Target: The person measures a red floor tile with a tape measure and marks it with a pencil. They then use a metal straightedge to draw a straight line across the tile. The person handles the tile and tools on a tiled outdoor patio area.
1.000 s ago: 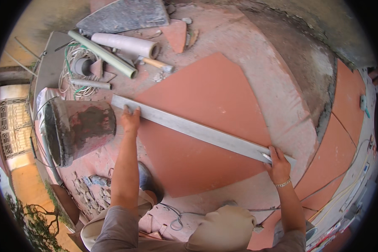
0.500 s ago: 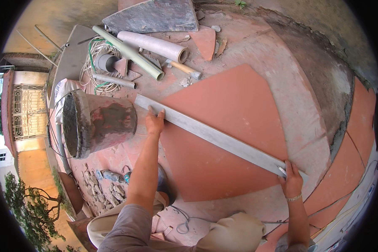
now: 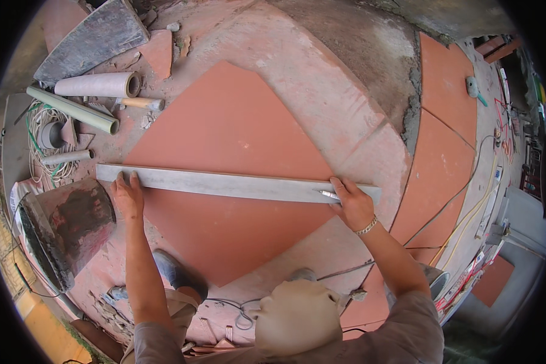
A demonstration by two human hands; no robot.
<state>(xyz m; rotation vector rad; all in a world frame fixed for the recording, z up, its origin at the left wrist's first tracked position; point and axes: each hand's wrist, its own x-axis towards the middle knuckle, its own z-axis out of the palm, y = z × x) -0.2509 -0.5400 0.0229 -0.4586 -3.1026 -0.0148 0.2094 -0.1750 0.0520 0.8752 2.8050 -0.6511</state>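
A long grey metal straightedge (image 3: 224, 184) lies across a large reddish-brown tile (image 3: 224, 121), running nearly from its left corner to its right corner. Both ends stick out past the tile. My left hand (image 3: 128, 197) grips the near edge close to the left end, two fingertips resting on top. At the other end, my right hand (image 3: 352, 205) is closed around a slim white-and-silver pen (image 3: 329, 195) and also touches the bar. The pen's tip points left, over the straightedge; I cannot tell whether it touches anything.
A mortar-smeared bucket (image 3: 73, 224) stands left of my left hand. Beyond it lie a green tube (image 3: 73, 109), a pale roll (image 3: 97, 85), coiled cable and a wooden-handled hammer (image 3: 142, 103). Laid tiles (image 3: 434, 164) and a dark cord run along the right. My shoe (image 3: 173, 267) is by the tile's near edge.
My view has swung to the right, so the straightedge now looks nearly level. Both hands keep their places on it, and it still crosses the tile corner to corner.
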